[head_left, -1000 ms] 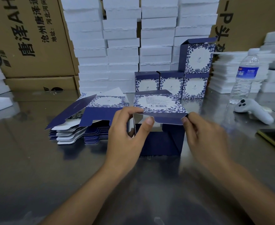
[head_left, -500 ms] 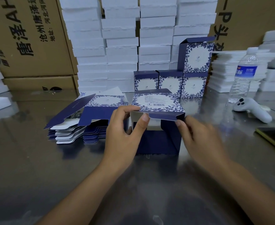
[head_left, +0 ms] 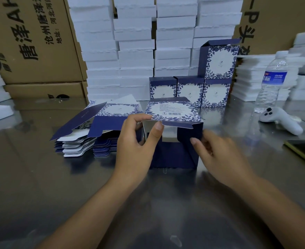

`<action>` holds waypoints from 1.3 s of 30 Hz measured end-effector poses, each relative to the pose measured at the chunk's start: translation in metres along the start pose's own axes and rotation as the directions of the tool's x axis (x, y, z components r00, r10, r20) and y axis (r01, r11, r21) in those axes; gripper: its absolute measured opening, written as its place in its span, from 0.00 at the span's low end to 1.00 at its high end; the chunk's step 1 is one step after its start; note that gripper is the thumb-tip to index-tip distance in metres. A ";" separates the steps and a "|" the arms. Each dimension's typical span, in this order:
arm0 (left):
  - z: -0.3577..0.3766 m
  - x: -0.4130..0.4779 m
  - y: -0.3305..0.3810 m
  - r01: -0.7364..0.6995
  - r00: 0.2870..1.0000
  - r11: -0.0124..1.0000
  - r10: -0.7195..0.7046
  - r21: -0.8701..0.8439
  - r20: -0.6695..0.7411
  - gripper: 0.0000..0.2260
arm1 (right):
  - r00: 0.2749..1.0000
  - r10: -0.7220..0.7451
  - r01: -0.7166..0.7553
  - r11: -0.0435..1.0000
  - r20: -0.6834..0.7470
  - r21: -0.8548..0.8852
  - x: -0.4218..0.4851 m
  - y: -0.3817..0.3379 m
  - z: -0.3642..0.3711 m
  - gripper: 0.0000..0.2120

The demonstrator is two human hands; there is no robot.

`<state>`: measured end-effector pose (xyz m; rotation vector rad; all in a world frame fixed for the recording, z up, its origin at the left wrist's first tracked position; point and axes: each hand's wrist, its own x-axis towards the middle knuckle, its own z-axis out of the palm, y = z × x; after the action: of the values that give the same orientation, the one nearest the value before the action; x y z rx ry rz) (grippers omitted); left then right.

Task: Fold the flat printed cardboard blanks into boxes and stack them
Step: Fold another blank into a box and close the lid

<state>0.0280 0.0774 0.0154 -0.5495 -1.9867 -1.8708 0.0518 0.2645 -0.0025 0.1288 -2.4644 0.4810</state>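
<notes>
A half-folded blue and white printed box [head_left: 173,112] stands on the steel table [head_left: 40,177], its open end facing me. My left hand [head_left: 137,148] pinches the box's left front corner between thumb and forefinger. At the box's right side flap my right hand [head_left: 218,157] presses with straight fingers; the hand is blurred. A pile of flat printed blanks [head_left: 97,130] lies to the left of the box. Several folded boxes [head_left: 189,90] stand in a row behind it, with one more [head_left: 220,60] stacked on top at the right.
Tall stacks of white foam trays [head_left: 135,42] fill the back, between brown cartons [head_left: 31,42]. A water bottle [head_left: 272,81], a white controller [head_left: 281,119] and a dark phone [head_left: 304,151] sit at the right. More foam stacks [head_left: 252,78] stand behind the bottle.
My right hand has slid down from the box's top right corner to its right side flap, which is folded inward. The left hand keeps its pinch.
</notes>
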 end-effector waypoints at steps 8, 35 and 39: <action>0.000 0.000 0.000 -0.004 1.000 1.000 0.004 0.006 0.001 0.19 | 0.998 0.012 -0.011 1.000 0.059 -0.025 0.002 0.006 0.005 0.16; 0.000 0.002 -0.002 -0.019 0.999 1.000 0.019 -0.010 -0.026 0.17 | 0.951 0.092 -0.085 0.996 0.295 -0.035 -0.001 0.013 0.008 0.20; -0.003 0.005 -0.002 -0.003 0.998 1.000 0.002 -0.008 -0.058 0.18 | 0.951 0.087 -0.097 0.995 0.298 0.019 -0.002 0.013 0.010 0.20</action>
<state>0.0230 0.0746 0.0168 -0.4936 -1.9416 -1.8724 0.0452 0.2725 -0.0150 0.1065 -2.7669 0.5793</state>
